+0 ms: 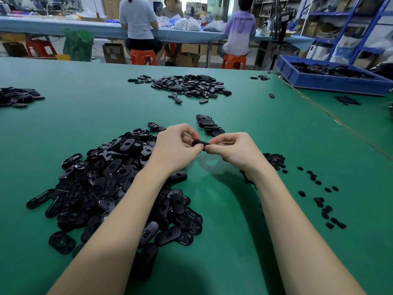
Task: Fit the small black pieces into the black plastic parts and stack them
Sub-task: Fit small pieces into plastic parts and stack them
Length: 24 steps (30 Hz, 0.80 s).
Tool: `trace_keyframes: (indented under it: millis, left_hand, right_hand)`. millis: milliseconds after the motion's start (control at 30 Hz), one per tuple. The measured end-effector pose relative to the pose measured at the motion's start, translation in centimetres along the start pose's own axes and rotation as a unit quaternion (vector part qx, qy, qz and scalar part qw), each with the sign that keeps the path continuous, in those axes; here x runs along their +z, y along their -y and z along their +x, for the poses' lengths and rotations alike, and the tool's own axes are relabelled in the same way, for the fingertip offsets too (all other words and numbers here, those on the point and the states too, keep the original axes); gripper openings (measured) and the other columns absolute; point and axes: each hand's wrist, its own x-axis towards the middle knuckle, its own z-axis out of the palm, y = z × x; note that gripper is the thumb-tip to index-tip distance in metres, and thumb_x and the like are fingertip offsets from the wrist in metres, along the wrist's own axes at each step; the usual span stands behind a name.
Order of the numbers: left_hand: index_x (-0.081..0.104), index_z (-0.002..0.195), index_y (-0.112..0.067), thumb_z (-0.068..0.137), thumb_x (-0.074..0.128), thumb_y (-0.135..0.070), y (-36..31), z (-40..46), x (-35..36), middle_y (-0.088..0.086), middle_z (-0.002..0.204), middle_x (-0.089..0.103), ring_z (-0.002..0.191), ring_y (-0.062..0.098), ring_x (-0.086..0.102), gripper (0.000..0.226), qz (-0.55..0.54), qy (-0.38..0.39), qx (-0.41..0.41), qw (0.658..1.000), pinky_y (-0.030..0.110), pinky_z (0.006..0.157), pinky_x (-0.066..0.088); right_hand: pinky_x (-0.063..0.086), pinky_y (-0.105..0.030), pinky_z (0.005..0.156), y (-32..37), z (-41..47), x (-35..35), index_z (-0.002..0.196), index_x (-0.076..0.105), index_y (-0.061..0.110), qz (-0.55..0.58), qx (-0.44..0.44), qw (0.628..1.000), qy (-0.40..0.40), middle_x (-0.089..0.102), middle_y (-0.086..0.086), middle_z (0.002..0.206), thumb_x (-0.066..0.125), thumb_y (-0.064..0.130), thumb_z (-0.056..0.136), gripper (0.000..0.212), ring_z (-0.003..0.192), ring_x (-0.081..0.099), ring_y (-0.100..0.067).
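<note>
Above the green table (223, 209), my left hand (174, 147) and my right hand (236, 150) both pinch one black oval plastic part (200, 143) between their fingertips. Whether a small piece sits in it is hidden by the fingers. A big heap of black oval parts (119, 184) lies under my left forearm. Small black pieces (319, 201) are scattered to the right, with a denser cluster (274, 159) beside my right wrist. A short overlapping stack of oval parts (209, 125) lies just beyond my hands.
Another heap of black parts (187, 85) lies farther back at the centre, and a smaller one (17, 96) at the far left. A blue bin (331, 80) with black parts stands at the back right. Three people sit on orange stools at a far bench.
</note>
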Motion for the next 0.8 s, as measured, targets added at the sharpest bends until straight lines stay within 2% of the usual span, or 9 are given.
trace_keyframes:
  millis: [200,367,500,567,633,700,800]
  left_hand:
    - [0.072,0.083,-0.025,0.077,0.081,-0.019,0.19,0.27,-0.37,-0.013,0.068,0.069,0.054,-0.008,0.06,0.012,-0.014,0.0,-0.025,1.0,0.004,0.055,0.042]
    - [0.07,0.081,-0.028,0.078,0.082,-0.018,0.21,0.35,-0.67,-0.012,0.071,0.07,0.055,-0.009,0.06,0.016,-0.016,0.01,-0.036,0.999,0.01,0.058,0.046]
    - [0.07,0.082,-0.027,0.079,0.081,-0.016,0.06,0.34,-0.62,-0.012,0.072,0.07,0.055,-0.009,0.06,0.016,-0.017,0.01,-0.037,0.999,0.006,0.055,0.045]
    - [0.071,0.082,-0.027,0.079,0.081,-0.016,-0.02,0.28,-0.59,-0.012,0.072,0.07,0.056,-0.009,0.061,0.015,-0.019,0.006,-0.036,0.999,0.005,0.055,0.044]
    - [0.071,0.083,-0.027,0.078,0.082,-0.018,-0.06,0.25,-0.71,-0.011,0.074,0.071,0.062,-0.004,0.065,0.015,-0.026,0.008,-0.043,0.999,0.01,0.06,0.049]
    - [0.071,0.083,-0.027,0.077,0.083,-0.02,-0.03,0.3,-0.89,-0.008,0.075,0.073,0.072,0.007,0.07,0.015,-0.034,0.016,-0.053,0.998,0.022,0.068,0.054]
    - [0.071,0.082,-0.027,0.076,0.084,-0.022,0.01,0.27,-0.97,-0.009,0.073,0.071,0.073,0.011,0.07,0.016,-0.033,0.023,-0.063,0.997,0.024,0.068,0.051]
  right_hand:
    - [0.038,-0.009,0.052,-0.02,0.0,0.51,0.075,0.075,0.022,-0.011,-0.001,1.0,-0.019,0.071,0.012,0.07,0.087,0.029,0.077,0.015,0.052,0.054,0.006]
    - [0.04,-0.014,0.058,-0.23,-0.22,0.79,0.076,0.074,0.022,-0.003,0.004,1.0,-0.018,0.072,0.011,0.074,0.087,0.033,0.077,0.017,0.056,0.056,0.004]
    - [0.045,-0.016,0.063,-0.23,-0.28,0.83,0.078,0.075,0.021,0.006,0.0,1.0,-0.022,0.076,0.004,0.08,0.086,0.032,0.078,0.016,0.067,0.061,-0.002]
    - [0.045,-0.017,0.064,-0.16,-0.3,0.84,0.077,0.074,0.021,0.015,-0.004,1.0,-0.024,0.074,0.005,0.076,0.086,0.03,0.078,0.016,0.067,0.061,-0.004]
    - [0.044,-0.015,0.061,-0.1,-0.31,0.83,0.075,0.073,0.021,0.015,-0.01,1.0,-0.023,0.071,0.009,0.071,0.086,0.029,0.079,0.016,0.063,0.059,-0.003]
    - [0.043,-0.013,0.059,-0.15,-0.34,0.82,0.074,0.072,0.022,0.014,-0.015,1.0,-0.023,0.069,0.011,0.068,0.086,0.028,0.079,0.017,0.061,0.058,-0.003]
    - [0.041,-0.01,0.054,-0.23,-0.41,0.88,0.074,0.071,0.021,0.009,-0.019,1.0,-0.021,0.065,0.015,0.062,0.086,0.025,0.079,0.017,0.055,0.056,0.0]
